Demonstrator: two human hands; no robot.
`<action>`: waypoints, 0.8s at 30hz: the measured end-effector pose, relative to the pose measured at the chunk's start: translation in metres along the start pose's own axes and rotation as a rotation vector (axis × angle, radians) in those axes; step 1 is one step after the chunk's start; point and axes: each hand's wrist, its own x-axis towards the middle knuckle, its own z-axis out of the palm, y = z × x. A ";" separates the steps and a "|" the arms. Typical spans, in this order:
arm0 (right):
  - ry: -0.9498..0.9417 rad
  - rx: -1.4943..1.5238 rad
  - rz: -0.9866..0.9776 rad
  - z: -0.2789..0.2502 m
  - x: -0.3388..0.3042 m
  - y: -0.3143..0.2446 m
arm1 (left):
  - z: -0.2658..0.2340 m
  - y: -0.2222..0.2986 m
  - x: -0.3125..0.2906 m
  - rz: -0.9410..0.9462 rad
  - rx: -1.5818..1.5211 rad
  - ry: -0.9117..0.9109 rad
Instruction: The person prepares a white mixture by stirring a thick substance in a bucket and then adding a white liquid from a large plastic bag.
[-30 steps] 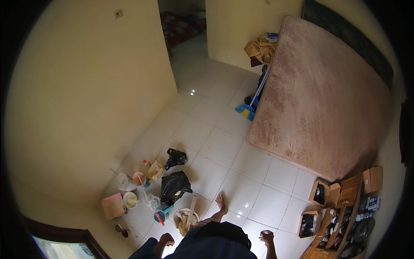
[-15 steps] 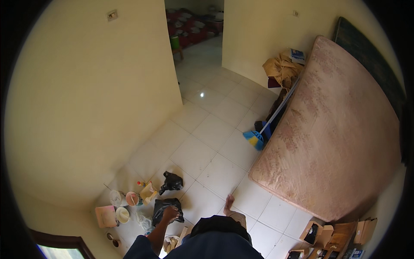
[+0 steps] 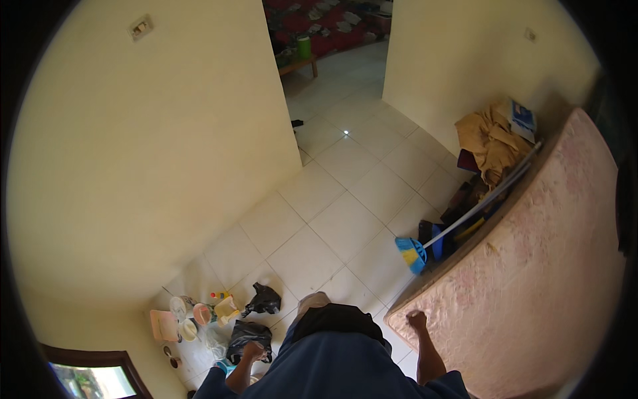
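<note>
Home, bedroom. Bare pink mattress (image 3: 531, 266) on white tiled floor (image 3: 332, 219); broom (image 3: 425, 246) propped against it. Heap of clothes (image 3: 488, 143) in the corner. Black bags (image 3: 249, 336) and small plastic containers (image 3: 193, 312) along cream wall (image 3: 146, 166). Doorway opens onto another room.

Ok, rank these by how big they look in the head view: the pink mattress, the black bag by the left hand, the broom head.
1. pink mattress, by far the largest.
2. black bag.
3. broom head, slightly smaller than the bag; it lies farther from the camera, so true sizes are unsure.

Glossy floor tiles (image 3: 345, 219), cloth-covered mattress (image 3: 531, 279)
</note>
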 end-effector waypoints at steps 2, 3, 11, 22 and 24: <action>0.227 -0.076 -0.178 -0.025 0.101 -0.024 | -0.003 0.036 0.051 0.376 0.645 -0.104; 0.283 -0.020 -0.195 -0.052 0.122 -0.028 | 0.027 0.133 -0.008 0.111 0.105 -0.175; -0.083 -0.320 -0.297 -0.038 0.256 -0.182 | -0.042 0.304 0.201 0.242 0.781 -0.075; -0.378 -0.161 0.256 -0.112 0.419 -0.282 | -0.182 0.794 0.192 0.357 -0.108 0.353; -0.420 -0.200 0.245 -0.123 0.483 -0.307 | -0.178 0.810 0.215 0.282 -0.123 0.364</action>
